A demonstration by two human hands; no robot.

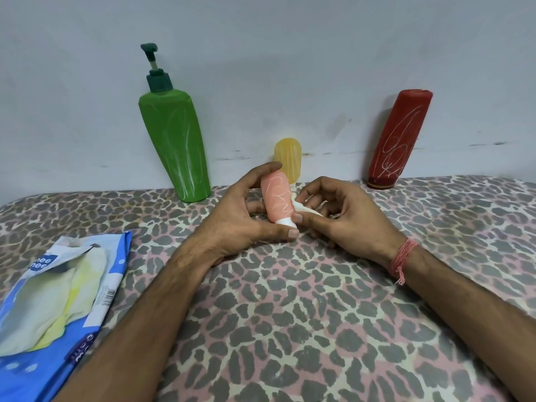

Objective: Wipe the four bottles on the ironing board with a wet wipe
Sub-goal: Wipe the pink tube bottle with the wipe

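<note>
The ironing board [290,329], padded in a leopard-print cover of pink and grey, bears everything. Against the wall lean the tall green plastic pump bottle [177,146] and the dark red cylindrical bottle [397,140], both streaked with white scribbles (apparently not yet wiped), well apart from each other. At the left edge lies the blue wet-wipe packet [58,300], its flap open. Between the tall bottles, just behind the hands, stands the small yellow translucent bottle [288,159].

The left hand [246,221] grips the small pink bottle with a white cap [277,200], fingers curled round it above the board. The right hand [339,219] pinches a crumpled white wet wipe [301,207] against the bottle's side.

The pink bottle could slip once wet, or a careless stroke could knock over the yellow bottle close behind it.
</note>
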